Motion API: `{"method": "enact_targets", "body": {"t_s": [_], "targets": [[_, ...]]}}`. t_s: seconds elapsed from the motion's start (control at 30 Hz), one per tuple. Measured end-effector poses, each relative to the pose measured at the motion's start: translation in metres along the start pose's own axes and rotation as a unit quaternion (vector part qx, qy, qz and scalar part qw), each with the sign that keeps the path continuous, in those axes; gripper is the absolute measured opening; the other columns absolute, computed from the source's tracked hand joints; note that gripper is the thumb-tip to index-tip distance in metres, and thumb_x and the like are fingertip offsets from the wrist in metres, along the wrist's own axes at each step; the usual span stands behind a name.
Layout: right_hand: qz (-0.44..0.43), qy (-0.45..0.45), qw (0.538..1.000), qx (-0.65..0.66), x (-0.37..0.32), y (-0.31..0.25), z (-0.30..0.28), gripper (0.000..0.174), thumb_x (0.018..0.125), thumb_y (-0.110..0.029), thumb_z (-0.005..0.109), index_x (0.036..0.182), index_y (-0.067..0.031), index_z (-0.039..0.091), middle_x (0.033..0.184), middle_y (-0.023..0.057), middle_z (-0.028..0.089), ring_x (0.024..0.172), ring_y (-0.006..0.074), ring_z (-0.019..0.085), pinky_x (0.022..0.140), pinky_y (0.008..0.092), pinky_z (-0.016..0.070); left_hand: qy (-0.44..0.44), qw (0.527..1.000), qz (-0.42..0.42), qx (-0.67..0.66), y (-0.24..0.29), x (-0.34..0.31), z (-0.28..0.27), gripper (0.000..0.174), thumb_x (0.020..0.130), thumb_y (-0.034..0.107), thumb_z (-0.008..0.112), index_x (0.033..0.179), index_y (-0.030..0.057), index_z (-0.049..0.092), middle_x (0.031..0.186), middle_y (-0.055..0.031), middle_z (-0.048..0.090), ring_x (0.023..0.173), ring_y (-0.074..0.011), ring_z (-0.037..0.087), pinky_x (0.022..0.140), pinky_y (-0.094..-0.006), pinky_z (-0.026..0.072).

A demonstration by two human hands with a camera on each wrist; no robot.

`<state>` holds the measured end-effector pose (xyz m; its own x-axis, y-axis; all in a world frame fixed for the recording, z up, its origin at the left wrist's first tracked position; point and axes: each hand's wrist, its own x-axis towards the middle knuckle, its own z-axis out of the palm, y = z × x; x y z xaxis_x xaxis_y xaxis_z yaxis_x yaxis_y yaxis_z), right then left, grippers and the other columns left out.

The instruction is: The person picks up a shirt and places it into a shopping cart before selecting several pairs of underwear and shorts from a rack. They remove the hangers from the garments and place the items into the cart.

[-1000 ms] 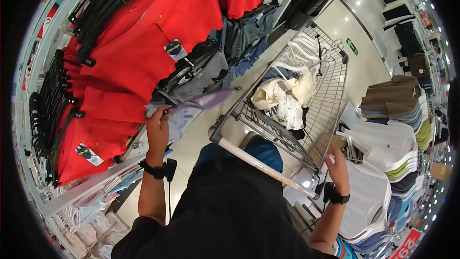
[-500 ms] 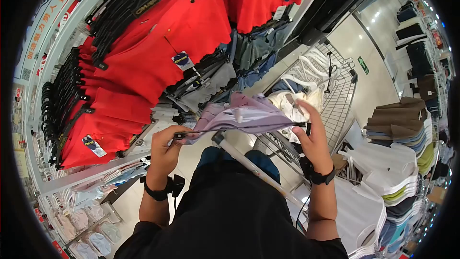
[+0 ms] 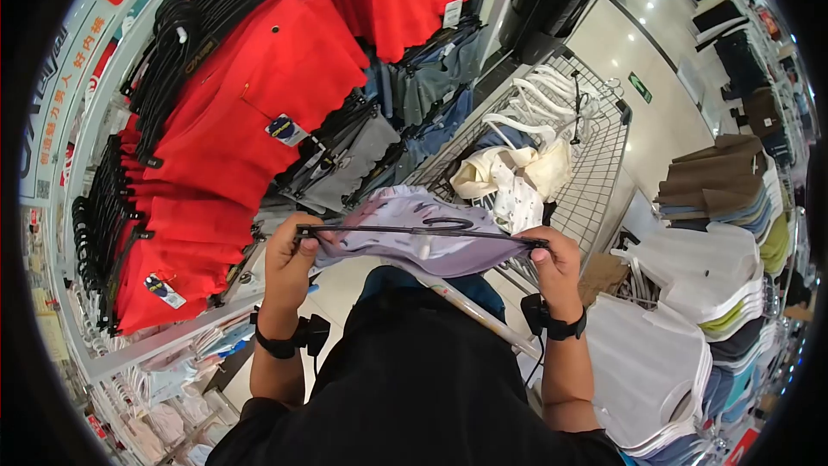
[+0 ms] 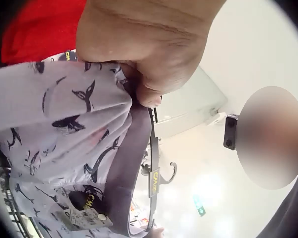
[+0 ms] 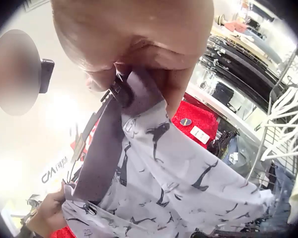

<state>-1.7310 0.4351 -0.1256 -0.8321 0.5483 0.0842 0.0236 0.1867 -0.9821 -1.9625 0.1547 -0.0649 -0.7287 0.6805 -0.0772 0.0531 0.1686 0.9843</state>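
In the head view a pair of pale lilac underpants [image 3: 388, 204] with a dark whale print is spread in front of the body. They hang from a black clip hanger [image 3: 379, 229], its hook lying over the cloth. My left hand [image 3: 289, 263] pinches the hanger's left end, thumb on top. The right hand [image 3: 556, 272] grips the other end. In the left wrist view a price tag [image 4: 89, 218] dangles below the mauve waistband [image 4: 126, 173]. The right wrist view shows a black clip [image 5: 121, 94] at the waistband's corner, under the fingers.
A wire shopping cart [image 3: 604, 155] stands ahead, holding white hangers [image 3: 543, 95] and cream clothing [image 3: 496, 171]. Racks of red garments [image 3: 250, 103] rise on the left. Hung white shirts [image 3: 638, 371] and brown tops [image 3: 711, 174] line the right.
The right hand has come from beside the cart to the hanger's right end. The underpants have swung from the left to in front of the body, now stretched between both hands.
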Motion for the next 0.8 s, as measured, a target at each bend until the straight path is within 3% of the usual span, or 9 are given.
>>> {"method": "enact_targets", "body": {"t_s": [0.1, 0.3, 0.4, 0.43, 0.5, 0.6, 0.67, 0.77, 0.8], "targets": [[-0.068, 0.026, 0.997, 0.029, 0.001, -0.003, -0.005, 0.045, 0.092, -0.041, 0.058, 0.092, 0.0030, 0.067, 0.085, 0.0142, 0.069, 0.079, 0.0246, 0.066, 0.072, 0.0317, 0.0500, -0.003, 0.999, 0.035, 0.023, 0.002, 0.007, 0.008, 0.033, 0.095, 0.033, 0.057, 0.096, -0.0003, 0.056, 0.086, -0.0051, 0.061, 0.077, -0.0120, 0.056, 0.071, -0.0249, 0.0428], [0.000, 0.002, 1.000, 0.012, -0.012, -0.002, -0.020, 0.049, 0.094, -0.043, 0.053, 0.093, 0.0040, 0.067, 0.093, 0.0174, 0.068, 0.087, 0.0246, 0.064, 0.078, 0.0331, 0.0485, -0.007, 0.997, 0.065, 0.035, 0.006, 0.008, 0.021, 0.032, 0.094, 0.033, 0.059, 0.093, 0.0002, 0.059, 0.085, -0.0045, 0.061, 0.071, -0.0095, 0.052, 0.066, -0.0232, 0.0410], [0.032, 0.068, 0.996, -0.045, -0.013, -0.004, -0.018, 0.050, 0.093, -0.046, 0.054, 0.104, 0.0025, 0.064, 0.104, 0.0176, 0.066, 0.095, 0.0261, 0.062, 0.087, 0.0362, 0.0463, 0.018, 0.993, 0.072, 0.088, 0.017, 0.007, 0.034, 0.031, 0.094, 0.031, 0.059, 0.090, 0.0002, 0.060, 0.082, -0.0031, 0.061, 0.069, -0.0085, 0.051, 0.061, -0.0223, 0.0391], [-0.014, 0.131, 0.985, -0.109, -0.009, -0.014, -0.013, 0.052, 0.092, -0.047, 0.055, 0.107, 0.0019, 0.063, 0.107, 0.0170, 0.065, 0.098, 0.0269, 0.061, 0.089, 0.0373, 0.0452, 0.005, 0.994, 0.073, 0.080, 0.017, 0.005, 0.037, 0.027, 0.094, 0.026, 0.059, 0.090, 0.0000, 0.061, 0.078, -0.0018, 0.060, 0.065, -0.0082, 0.050, 0.058, -0.0221, 0.0370], [-0.106, 0.250, 0.934, -0.233, -0.002, -0.041, -0.001, 0.056, 0.090, -0.050, 0.057, 0.114, 0.0005, 0.060, 0.113, 0.0158, 0.063, 0.103, 0.0283, 0.060, 0.094, 0.0393, 0.0428, -0.038, 0.991, 0.072, 0.108, 0.020, 0.003, 0.045, 0.009, 0.085, 0.005, 0.060, 0.092, -0.0003, 0.062, 0.080, -0.0064, 0.064, 0.067, -0.0116, 0.058, 0.061, -0.0237, 0.0445], [-0.216, 0.199, 0.925, -0.240, -0.018, -0.056, 0.013, 0.064, 0.085, -0.056, 0.061, 0.115, -0.0009, 0.058, 0.115, 0.0142, 0.062, 0.104, 0.0323, 0.059, 0.096, 0.0420, 0.0416, -0.120, 0.973, 0.130, 0.149, 0.035, 0.006, 0.069, 0.025, 0.072, -0.013, 0.058, 0.093, 0.0007, 0.063, 0.085, -0.0131, 0.068, 0.070, -0.0201, 0.066, 0.064, -0.0264, 0.0519], [-0.282, 0.012, 0.927, -0.247, -0.005, -0.081, 0.022, 0.055, 0.083, -0.050, 0.067, 0.108, -0.0008, 0.060, 0.106, 0.0146, 0.064, 0.098, 0.0337, 0.061, 0.090, 0.0410, 0.0457, -0.141, 0.971, 0.122, 0.148, 0.036, 0.005, 0.080, 0.020, 0.073, -0.001, 0.071, 0.092, 0.0018, 0.064, 0.079, -0.0118, 0.067, 0.065, -0.0238, 0.066, 0.058, -0.0283, 0.0503], [-0.244, -0.059, 0.956, -0.154, 0.012, -0.076, 0.048, 0.040, 0.080, -0.035, 0.070, 0.104, -0.0036, 0.062, 0.098, 0.0104, 0.065, 0.086, 0.0288, 0.063, 0.073, 0.0353, 0.0507, -0.159, 0.961, 0.151, 0.169, 0.039, 0.008, 0.090, 0.033, 0.068, 0.022, 0.081, 0.090, 0.0021, 0.067, 0.073, -0.0088, 0.066, 0.064, -0.0250, 0.065, 0.055, -0.0311, 0.0478], [-0.228, -0.060, 0.962, -0.139, 0.012, -0.075, 0.050, 0.037, 0.080, -0.033, 0.070, 0.102, -0.0042, 0.063, 0.095, 0.0100, 0.065, 0.081, 0.0279, 0.063, 0.070, 0.0345, 0.0508, -0.163, 0.958, 0.166, 0.167, 0.040, 0.010, 0.092, 0.033, 0.068, 0.021, 0.081, 0.090, 0.0023, 0.067, 0.073, -0.0086, 0.066, 0.064, -0.0252, 0.065, 0.055, -0.0311, 0.0476]]}}
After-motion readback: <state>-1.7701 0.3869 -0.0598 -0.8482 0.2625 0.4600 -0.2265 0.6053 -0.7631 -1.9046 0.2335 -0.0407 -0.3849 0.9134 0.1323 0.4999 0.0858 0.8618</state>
